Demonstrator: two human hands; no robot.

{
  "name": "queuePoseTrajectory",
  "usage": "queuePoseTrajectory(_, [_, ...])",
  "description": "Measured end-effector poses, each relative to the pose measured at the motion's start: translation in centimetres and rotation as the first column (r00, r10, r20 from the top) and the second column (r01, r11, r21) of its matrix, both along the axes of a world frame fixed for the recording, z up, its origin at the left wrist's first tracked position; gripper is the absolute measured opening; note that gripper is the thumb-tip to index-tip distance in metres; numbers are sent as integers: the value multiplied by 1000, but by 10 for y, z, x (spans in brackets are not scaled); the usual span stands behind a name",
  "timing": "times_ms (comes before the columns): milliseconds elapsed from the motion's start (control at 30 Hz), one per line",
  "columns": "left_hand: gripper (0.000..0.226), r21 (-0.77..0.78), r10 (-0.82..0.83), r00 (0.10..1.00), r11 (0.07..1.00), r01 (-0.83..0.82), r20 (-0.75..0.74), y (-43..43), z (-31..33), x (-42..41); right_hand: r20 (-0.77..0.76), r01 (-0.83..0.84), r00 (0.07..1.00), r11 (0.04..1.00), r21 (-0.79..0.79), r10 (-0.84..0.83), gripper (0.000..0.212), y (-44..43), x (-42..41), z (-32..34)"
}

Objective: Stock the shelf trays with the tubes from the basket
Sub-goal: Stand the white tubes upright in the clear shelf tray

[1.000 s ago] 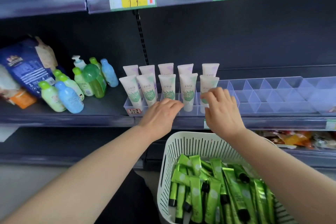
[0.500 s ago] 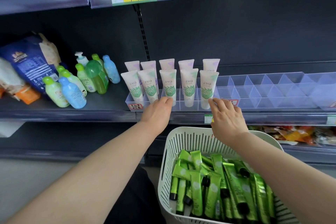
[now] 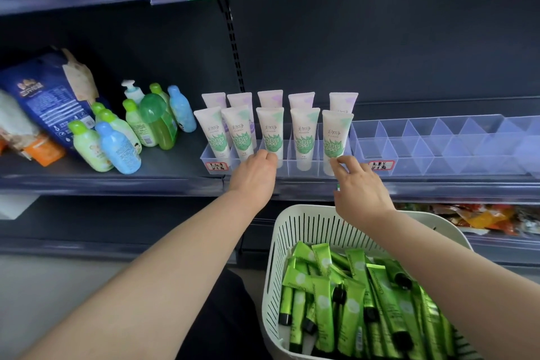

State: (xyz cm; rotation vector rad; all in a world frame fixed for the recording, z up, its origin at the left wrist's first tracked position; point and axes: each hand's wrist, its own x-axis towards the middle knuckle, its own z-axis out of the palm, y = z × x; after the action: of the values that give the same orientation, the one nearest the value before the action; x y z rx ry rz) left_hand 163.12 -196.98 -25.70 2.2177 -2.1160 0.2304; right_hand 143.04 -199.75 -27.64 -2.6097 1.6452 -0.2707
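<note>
Tubes (image 3: 350,310): green, heaped in basket (image 3: 295,231), lower right | left hand (image 3: 257,175) at tray (image 3: 317,170) front, right hand (image 3: 361,188) by rightmost white tube (image 3: 336,137); grips unclear

Left hand (image 3: 254,175) and right hand (image 3: 361,191) at tray (image 3: 310,171) front

Free tray compartments (image 3: 438,140) right of tubes (image 3: 304,137)

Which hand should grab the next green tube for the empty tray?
Probably right. The right hand hovers above the basket, beside the empty tray; the left hand sits farther left at the filled tray.
</note>
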Motion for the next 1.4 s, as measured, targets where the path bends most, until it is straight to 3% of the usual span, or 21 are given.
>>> queuePoseTrajectory(900, [40,32,133,990,990,-135,53,11,5,42,16,-97,995,992,82,96,67,-7,58,8])
queuePoseTrajectory(1167, [45,-60,-105,989,992,112,107,3,12,1,-65,-131,990,991,-36,129,57,-1,23,7])
queuePoseTrajectory(1400, [48,-45,-299,953,952,301,49,-21,13,-87,-117,59,991,997,-57,-65,64,-4,-62,12])
